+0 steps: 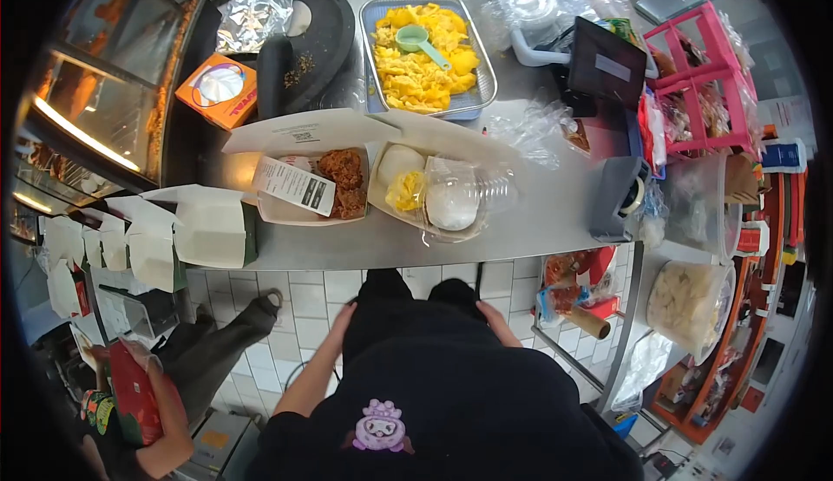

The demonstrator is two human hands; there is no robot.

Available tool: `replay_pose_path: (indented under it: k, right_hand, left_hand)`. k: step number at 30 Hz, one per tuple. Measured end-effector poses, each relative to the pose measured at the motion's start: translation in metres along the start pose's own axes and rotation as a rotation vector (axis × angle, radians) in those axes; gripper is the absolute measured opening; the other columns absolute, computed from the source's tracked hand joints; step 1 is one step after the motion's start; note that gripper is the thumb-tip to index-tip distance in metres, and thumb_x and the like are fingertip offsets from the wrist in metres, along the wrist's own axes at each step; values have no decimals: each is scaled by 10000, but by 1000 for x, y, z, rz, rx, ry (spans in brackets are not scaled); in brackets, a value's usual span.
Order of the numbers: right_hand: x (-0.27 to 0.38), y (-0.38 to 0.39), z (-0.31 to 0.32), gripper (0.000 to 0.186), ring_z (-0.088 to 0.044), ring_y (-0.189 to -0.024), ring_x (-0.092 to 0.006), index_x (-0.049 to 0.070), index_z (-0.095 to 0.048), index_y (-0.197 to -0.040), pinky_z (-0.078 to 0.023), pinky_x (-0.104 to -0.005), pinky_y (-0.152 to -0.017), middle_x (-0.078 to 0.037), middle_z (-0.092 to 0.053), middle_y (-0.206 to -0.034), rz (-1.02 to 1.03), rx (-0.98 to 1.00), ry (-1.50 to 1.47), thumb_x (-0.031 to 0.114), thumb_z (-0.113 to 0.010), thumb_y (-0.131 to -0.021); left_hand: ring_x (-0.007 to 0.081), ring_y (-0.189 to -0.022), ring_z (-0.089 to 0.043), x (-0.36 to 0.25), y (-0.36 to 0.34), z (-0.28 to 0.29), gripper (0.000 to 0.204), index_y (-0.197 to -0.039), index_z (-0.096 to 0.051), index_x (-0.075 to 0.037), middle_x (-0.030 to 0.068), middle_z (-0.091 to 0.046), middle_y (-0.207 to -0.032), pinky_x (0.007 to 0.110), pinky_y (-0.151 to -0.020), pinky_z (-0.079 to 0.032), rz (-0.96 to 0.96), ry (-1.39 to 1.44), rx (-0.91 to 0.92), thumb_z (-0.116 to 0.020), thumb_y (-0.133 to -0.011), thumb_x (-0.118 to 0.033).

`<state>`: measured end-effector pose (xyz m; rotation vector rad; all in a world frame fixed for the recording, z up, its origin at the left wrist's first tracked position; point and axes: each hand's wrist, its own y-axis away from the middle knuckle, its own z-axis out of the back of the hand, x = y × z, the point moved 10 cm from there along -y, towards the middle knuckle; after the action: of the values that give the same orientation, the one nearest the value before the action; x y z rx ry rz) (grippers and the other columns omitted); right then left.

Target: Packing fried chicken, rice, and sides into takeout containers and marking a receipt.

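Both arms hang down by my sides. My left hand (344,316) rests against my dark trousers, and my right hand (493,314) lies at the other thigh; the fingers of both are mostly hidden. Above them on the steel counter stands an open food box (286,208) with fried chicken (341,177) and a printed slip (299,186). Beside it a second open box (379,188) holds white rounded portions, one of them (402,162) bare, and yellow pieces (405,191). A clear plastic container (486,193) sits over its right part. Neither hand touches the boxes.
A metal tray (492,91) of yellow food with a green scoop (423,47) stands at the back. Empty boxes (208,234) line the left, near a heated display case (95,108). A tape dispenser (616,199) is right. Another person (143,394) is at lower left.
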<state>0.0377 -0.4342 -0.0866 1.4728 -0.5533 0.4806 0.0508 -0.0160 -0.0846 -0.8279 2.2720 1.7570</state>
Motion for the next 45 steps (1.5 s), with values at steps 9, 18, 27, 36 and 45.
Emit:
replay_pose_path:
  k: [9,18,27,36,45]
  right_hand:
    - [239,139,78,143,-651,-779,-124,-38,-686,-868,-493,-262,-727,-60,-687,-777,329,-396,518,91,-700,-928]
    - [404,91,-29,436,-601,-1144,-236,-11,-570,-1278,-517,-357,-908,-139,-638,-1197,326,122,236,293,-654,-977]
    - [326,66,-43,635,-590,-1163,-258,-8,-440,-1386,-500,-381,-972,-208,-515,-1357,196,253,224,150,-775,-870]
    - [316,48,-36,351,-696,-886,-180,-75,-557,-1190,-567,-282,-796,-111,-684,-961,106,220,133,57,-724,-912]
    - [283,53,-35,173,-723,-908,-224,-21,-588,-1121,-594,-314,-849,-147,-716,-1010,-203,371,-261,46,-633,-969]
  left_hand:
    - [157,-983,-624,-163,127,-127,220,-1047,-713,-36,50,-676,-1014,302,-906,-466,-247,-716,93,-617,-1000,-229]
    - [184,-1075,-583,-212,104,-250,419,-1360,-404,-45,106,-544,-1197,339,-899,-517,-462,-50,-26,-551,-1050,-285]
    - [152,-1022,-604,-206,110,-264,376,-1317,-435,-21,106,-580,-1138,292,-892,-527,-444,-43,-152,-612,-1004,-130]
    - [142,-895,-678,-196,94,-258,156,-1133,-585,13,79,-681,-957,269,-842,-550,-446,-120,-158,-614,-993,-49]
    - [166,-781,-645,-257,128,-274,202,-1127,-624,-7,67,-654,-884,280,-740,-510,-838,-627,-298,-669,-936,-54]
